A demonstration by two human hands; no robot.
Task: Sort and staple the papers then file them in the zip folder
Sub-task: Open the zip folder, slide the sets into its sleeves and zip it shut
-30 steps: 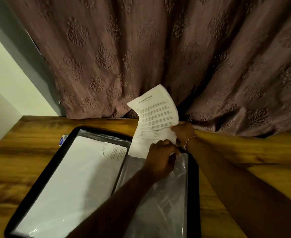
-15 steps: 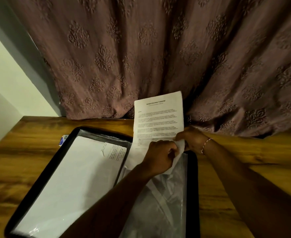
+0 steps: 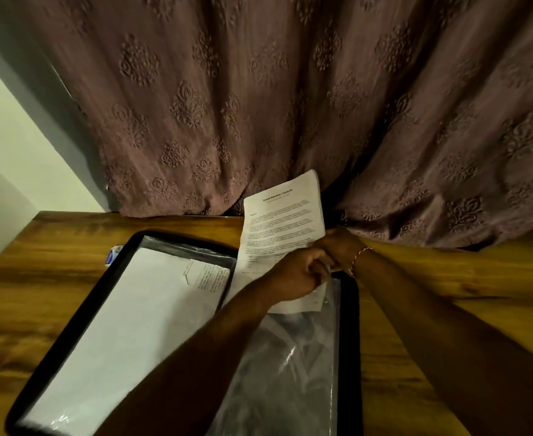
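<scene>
A black zip folder [image 3: 351, 325] lies open on the wooden table [image 3: 54, 278]. Its left side holds white papers [image 3: 127, 335] under a clear sleeve. A clear plastic sleeve [image 3: 290, 372] covers its right side. A printed paper set [image 3: 282, 221] stands tilted at the sleeve's top edge, its lower end partly inside. My left hand [image 3: 296, 278] grips the paper's lower part at the sleeve mouth. Beside it, my right hand [image 3: 337, 247], wearing a bracelet, holds the paper's right edge.
A brownish patterned curtain [image 3: 259, 105] hangs right behind the table. A small blue and white object [image 3: 112, 255] peeks out at the folder's upper left corner. A pale wall [image 3: 13, 158] stands to the left.
The paper has sunk lower toward the right sleeve and tilted slightly. Both hands have come closer together at its lower edge.
</scene>
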